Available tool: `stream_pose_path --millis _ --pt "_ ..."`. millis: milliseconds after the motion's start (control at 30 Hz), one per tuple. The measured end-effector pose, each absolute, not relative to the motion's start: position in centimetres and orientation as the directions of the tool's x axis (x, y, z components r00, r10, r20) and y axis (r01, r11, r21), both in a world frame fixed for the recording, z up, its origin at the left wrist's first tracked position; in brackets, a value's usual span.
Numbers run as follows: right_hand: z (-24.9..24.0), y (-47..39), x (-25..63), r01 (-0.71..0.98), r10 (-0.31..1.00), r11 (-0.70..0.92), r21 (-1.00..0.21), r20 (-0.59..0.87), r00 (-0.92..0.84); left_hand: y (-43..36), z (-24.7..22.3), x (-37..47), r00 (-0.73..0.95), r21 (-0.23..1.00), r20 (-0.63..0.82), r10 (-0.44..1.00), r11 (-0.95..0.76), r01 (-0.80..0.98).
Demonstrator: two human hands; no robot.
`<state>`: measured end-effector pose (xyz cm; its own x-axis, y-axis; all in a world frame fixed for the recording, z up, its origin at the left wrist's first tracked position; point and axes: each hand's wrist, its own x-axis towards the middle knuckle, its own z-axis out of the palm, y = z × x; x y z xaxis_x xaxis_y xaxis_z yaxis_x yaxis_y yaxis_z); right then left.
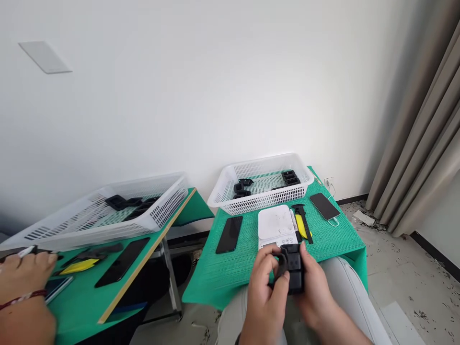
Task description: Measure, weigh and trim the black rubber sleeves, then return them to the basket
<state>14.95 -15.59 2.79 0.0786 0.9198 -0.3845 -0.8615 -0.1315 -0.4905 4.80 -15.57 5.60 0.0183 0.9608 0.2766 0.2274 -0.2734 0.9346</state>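
Note:
My right hand [314, 282] is wrapped around a black moulded plastic part [295, 268] with box-like sections, held above my lap at the table's near edge. Against its left side, my left hand [266, 282] pinches a dark curved piece [282, 263] between thumb and fingers. Whether that piece is joined to the part, I cannot tell. Just beyond my hands lies a white digital scale [276, 223] with dark specks on its pan. Beside the scale are a black caliper [304, 223] and a yellow-handled tool [302, 226], partly covered by the caliper.
A white plastic basket [268, 201] with several black parts stands at the back of the green-covered table [212, 282]. Phones lie left [229, 235] and right [324, 206]. At far left, another person's hand [25, 278] rests over a second table with its own basket [158, 223].

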Motion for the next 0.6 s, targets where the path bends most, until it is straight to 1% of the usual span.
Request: stream_pose_path --millis 100,200,233,333,400,433,500,567,600 --pt "3.7 -17.0 13.8 -0.834 0.934 -0.145 -0.532 -0.352 0.062 -15.6 5.6 5.5 -0.04 0.96 0.249 0.968 -0.241 0.146" --pt "4.7 -17.8 14.1 -0.79 0.951 -0.178 -0.587 -0.309 0.016 -16.4 4.5 5.5 -0.004 0.986 0.149 0.989 -0.148 0.075" --pt "4.9 -18.0 14.3 -0.784 0.953 -0.178 -0.595 -0.302 0.014 -16.9 3.8 5.6 -0.015 0.992 0.118 0.993 -0.117 0.052" --pt "4.9 -18.2 14.7 -0.796 0.952 -0.137 -0.59 -0.3 0.058 -18.3 2.0 5.7 -0.148 1.0 0.026 0.989 -0.024 0.012" --pt "4.4 -18.4 14.6 -0.776 0.955 -0.118 -0.62 -0.285 0.083 -18.6 1.7 5.7 -0.203 1.0 -0.004 0.979 0.005 0.006" --pt "4.0 -18.6 14.4 -0.75 0.959 -0.118 -0.651 -0.271 0.085 -18.6 1.9 5.5 -0.185 1.0 0.005 0.983 -0.005 0.0" --pt "3.4 -18.8 14.1 -0.691 0.97 -0.125 -0.712 -0.233 0.065 -18.5 2.7 5.3 -0.082 0.999 0.026 0.996 -0.028 -0.023" --pt "3.3 -18.8 14.0 -0.689 0.974 -0.113 -0.716 -0.217 0.066 -18.6 3.6 5.3 0.064 0.997 0.052 0.997 -0.048 -0.065" --pt "3.3 -18.7 14.0 -0.714 0.971 -0.1 -0.693 -0.226 0.084 -18.8 3.9 5.4 0.038 0.992 0.075 0.996 -0.071 -0.101"
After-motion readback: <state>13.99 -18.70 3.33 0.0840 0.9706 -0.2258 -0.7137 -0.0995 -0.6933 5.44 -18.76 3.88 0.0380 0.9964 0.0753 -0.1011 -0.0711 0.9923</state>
